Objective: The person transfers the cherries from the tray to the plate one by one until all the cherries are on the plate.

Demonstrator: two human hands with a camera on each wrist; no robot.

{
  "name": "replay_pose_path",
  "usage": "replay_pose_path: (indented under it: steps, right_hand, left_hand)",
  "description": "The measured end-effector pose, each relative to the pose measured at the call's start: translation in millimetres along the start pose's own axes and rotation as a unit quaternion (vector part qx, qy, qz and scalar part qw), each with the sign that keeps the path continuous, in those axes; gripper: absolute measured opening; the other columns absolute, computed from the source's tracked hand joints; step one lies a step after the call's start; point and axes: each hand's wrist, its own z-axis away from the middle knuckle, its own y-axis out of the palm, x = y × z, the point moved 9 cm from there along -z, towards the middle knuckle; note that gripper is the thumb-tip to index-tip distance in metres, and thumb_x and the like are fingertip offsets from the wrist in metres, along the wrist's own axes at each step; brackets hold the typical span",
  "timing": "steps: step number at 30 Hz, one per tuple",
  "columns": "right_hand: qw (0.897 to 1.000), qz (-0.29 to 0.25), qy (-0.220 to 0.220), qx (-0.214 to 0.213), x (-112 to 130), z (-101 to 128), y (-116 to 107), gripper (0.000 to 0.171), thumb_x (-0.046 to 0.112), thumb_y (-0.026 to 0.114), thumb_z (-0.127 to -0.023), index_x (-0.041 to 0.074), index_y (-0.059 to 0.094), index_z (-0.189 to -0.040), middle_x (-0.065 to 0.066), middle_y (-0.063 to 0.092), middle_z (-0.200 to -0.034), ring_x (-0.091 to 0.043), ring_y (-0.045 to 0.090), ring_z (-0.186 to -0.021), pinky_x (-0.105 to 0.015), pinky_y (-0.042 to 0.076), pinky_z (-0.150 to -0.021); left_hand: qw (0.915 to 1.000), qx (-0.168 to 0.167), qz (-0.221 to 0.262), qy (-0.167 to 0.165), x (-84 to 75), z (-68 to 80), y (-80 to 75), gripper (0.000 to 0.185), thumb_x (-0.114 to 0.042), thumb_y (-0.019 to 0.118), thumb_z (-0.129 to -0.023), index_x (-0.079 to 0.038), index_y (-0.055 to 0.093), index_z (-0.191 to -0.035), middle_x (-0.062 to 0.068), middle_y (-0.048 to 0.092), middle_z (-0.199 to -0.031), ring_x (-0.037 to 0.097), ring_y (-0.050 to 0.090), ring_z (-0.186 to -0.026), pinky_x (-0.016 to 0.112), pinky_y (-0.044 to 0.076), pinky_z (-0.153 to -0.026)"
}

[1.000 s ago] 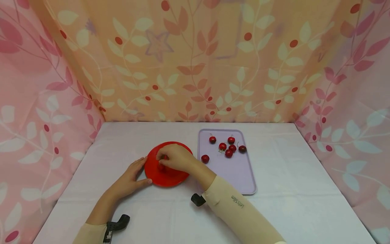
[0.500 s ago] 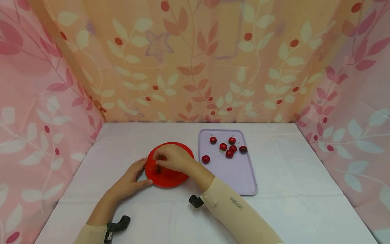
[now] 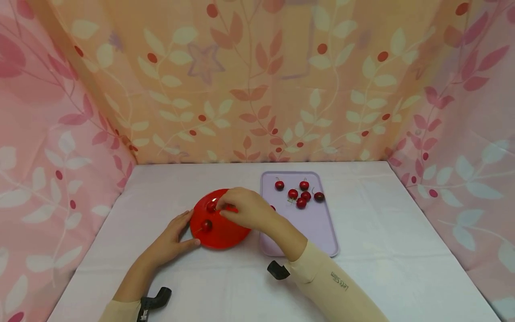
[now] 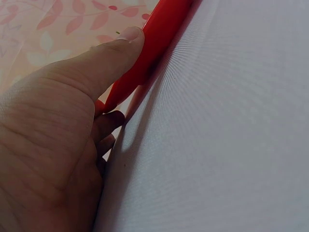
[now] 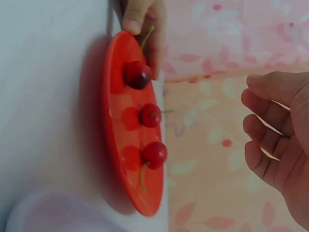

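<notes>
Three cherries with stems lie on a red plate [image 3: 225, 232]. In the right wrist view these are a dark cherry [image 5: 138, 76], a middle cherry [image 5: 150, 115] and another red cherry [image 5: 155, 154]. My left hand [image 3: 170, 237] rests at the plate's left side, its extended thumb [image 4: 113, 58] touching the rim. Over the plate's right part hovers my right hand [image 3: 247, 208], fingers loosely bent and nothing between them; in the head view it partly covers one cherry. Several more cherries [image 3: 301, 203] sit on a lilac tray [image 3: 303, 232] to the right.
The tray stands close beside the plate on a white-covered table [image 3: 386, 223]. Patterned curtains [image 3: 257, 89] enclose the back and both sides. My right forearm passes over the tray's near left corner and hides part of it.
My right hand has let go of a cherry and moved up and right, uncovering cherries on the plate. The left hand stays at the rim. The head view has shifted slightly.
</notes>
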Motion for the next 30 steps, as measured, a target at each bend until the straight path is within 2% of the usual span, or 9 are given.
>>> replay_pose_path:
  steps: [7,18,23,30]
  right_hand:
    - [0.999,-0.016,0.022,-0.026,-9.6,30.1,-26.3,0.012,0.024,0.073,-0.096,0.026,0.076,-0.107,0.015,0.069,-0.103,-0.009,0.062,-0.102,-0.023,0.054,-0.088]
    - [0.995,-0.014,0.039,-0.087,-27.3,75.1,-56.1,0.015,0.016,0.078,-0.092,0.022,0.076,-0.106,0.012,0.068,-0.098,-0.011,0.064,-0.09,-0.023,0.058,-0.075]
    - [0.992,-0.004,0.035,-0.12,-35.5,90.9,-68.8,0.017,0.013,0.08,-0.09,0.019,0.076,-0.105,0.009,0.071,-0.099,-0.013,0.065,-0.091,-0.026,0.058,-0.08]
    - [0.987,-0.007,0.063,-0.144,-59.9,107.7,-76.8,0.018,0.011,0.082,-0.088,0.018,0.076,-0.103,0.009,0.072,-0.099,-0.018,0.065,-0.091,-0.03,0.057,-0.08]
  left_hand:
    - [1.0,-0.001,0.001,0.0,0.1,-0.3,0.8,0.097,-0.049,0.08,-0.085,-0.019,0.03,-0.163,0.016,0.029,-0.166,0.043,0.021,-0.153,0.073,0.028,-0.114]
    - [0.9999,0.003,0.003,-0.009,3.3,-0.5,1.1,0.099,-0.051,0.08,-0.084,-0.022,0.028,-0.164,0.015,0.027,-0.167,0.042,0.02,-0.153,0.073,0.029,-0.114]
    - [1.0,0.002,0.003,-0.009,4.1,0.2,1.0,0.099,-0.053,0.08,-0.084,-0.022,0.028,-0.164,0.013,0.027,-0.167,0.041,0.02,-0.154,0.072,0.03,-0.114]
    - [1.0,0.002,0.001,-0.007,6.4,-0.5,1.6,0.1,-0.053,0.08,-0.084,-0.023,0.028,-0.163,0.012,0.027,-0.167,0.04,0.021,-0.154,0.072,0.03,-0.113]
